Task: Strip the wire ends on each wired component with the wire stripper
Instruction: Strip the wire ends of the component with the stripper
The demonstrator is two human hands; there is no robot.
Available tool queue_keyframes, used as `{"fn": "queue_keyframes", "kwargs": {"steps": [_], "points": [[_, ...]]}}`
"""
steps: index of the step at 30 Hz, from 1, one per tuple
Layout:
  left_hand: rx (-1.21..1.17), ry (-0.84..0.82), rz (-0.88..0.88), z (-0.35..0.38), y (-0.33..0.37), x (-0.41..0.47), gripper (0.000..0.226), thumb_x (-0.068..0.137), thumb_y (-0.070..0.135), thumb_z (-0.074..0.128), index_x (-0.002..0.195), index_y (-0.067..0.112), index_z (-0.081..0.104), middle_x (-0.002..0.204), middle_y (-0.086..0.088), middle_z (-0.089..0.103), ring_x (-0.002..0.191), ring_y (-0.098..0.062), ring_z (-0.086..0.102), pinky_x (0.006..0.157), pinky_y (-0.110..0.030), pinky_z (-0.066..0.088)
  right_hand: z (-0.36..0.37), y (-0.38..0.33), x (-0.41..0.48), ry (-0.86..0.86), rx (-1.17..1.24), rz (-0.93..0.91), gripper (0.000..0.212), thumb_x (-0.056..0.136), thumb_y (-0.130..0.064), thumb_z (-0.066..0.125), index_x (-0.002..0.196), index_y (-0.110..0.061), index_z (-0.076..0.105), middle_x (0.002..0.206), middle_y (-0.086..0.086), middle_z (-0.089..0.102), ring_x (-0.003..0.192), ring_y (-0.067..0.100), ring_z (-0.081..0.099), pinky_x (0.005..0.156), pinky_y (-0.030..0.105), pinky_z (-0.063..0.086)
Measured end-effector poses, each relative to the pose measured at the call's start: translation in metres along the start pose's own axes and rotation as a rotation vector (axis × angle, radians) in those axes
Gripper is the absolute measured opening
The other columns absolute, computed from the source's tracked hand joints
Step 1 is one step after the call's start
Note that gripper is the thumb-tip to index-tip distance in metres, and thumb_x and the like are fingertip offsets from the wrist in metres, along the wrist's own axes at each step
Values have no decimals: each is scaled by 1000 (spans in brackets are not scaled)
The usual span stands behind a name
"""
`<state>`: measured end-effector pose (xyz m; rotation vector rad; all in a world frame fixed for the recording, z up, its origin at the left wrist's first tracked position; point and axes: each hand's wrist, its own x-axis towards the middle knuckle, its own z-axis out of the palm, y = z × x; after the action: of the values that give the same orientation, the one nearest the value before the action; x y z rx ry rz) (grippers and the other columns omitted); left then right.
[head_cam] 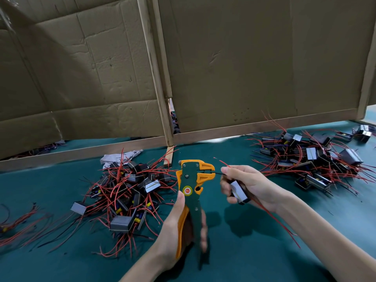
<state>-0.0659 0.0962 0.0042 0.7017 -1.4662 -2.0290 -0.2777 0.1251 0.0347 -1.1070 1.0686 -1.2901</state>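
Head cam gives me 7 items. 1) Left hand (175,226): wrapped round the handles of the wire stripper (190,180), thumb up along the green body; tool upright, orange head pointing right. 2) Right hand (254,183): fingers curled round one wired component (239,192), thumb and forefinger pinching its black wire (218,173), whose end sits in the stripper's head; whether the blades have bitten I can't tell from my end of the link. Red wire (274,218) from same comp. trails down-right past the wrist. 3) Pile of comps (126,192) w/ red and black leads, on the green mat (254,257), just left of the tool. 4) Second pile (311,157), far right, well apart from the first. 5) Loose wire bundle (18,220) at left edge. 6) Grey-white cloth (120,157) behind the left pile. 7) Cardboard panels (244,58) in wooden frames (155,78), standing along the back of the mat.
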Motion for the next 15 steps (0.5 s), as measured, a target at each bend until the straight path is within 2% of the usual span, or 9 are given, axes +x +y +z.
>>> {"fn": "queue_keyframes", "kwargs": {"steps": [3, 6, 10, 13, 15], "points": [[-53, -68, -6, -2, 3, 5, 80, 78, 73, 42, 92, -2, 65, 81, -22, 64, 73, -36, 66, 68, -40, 55, -2, -4, -1, 5, 6, -21, 31, 86, -36, 61, 67, -16, 49, 64, 9, 50, 56, 24, 43, 51, 31, 29], [-78, -46, -23, -4, 1, 7, 84, 79, 70, 31, 99, -6, 60, 82, -22, 63, 75, -36, 65, 72, -42, 55, -3, -8, -4, -2, 16, -33, 32, 87, -36, 62, 67, -15, 47, 64, 10, 50, 57, 25, 42, 51, 30, 34], [-152, 24, -10, -5, 1, 10, 84, 79, 71, 36, 98, -6, 62, 85, -25, 61, 77, -38, 64, 76, -47, 54, 2, -18, -11, -64, -14, -47, 33, 91, -36, 59, 66, -16, 49, 67, 9, 51, 60, 25, 45, 54, 30, 40], [-185, 39, -16, -6, 0, 13, 85, 82, 71, 34, 100, -8, 61, 86, -27, 61, 79, -38, 64, 78, -48, 54, 22, -32, -11, -210, 43, -35, 27, 92, -31, 58, 71, -15, 54, 72, 6, 51, 66, 20, 47, 63, 31, 48], [-208, 50, -32, -6, 0, 15, 86, 83, 72, 33, 96, -7, 64, 86, -28, 61, 78, -38, 64, 76, -48, 54, 45, -45, -3, -306, -23, -28, 24, 93, -30, 55, 74, -14, 56, 76, 11, 50, 67, 21, 49, 74, 37, 48]]}}
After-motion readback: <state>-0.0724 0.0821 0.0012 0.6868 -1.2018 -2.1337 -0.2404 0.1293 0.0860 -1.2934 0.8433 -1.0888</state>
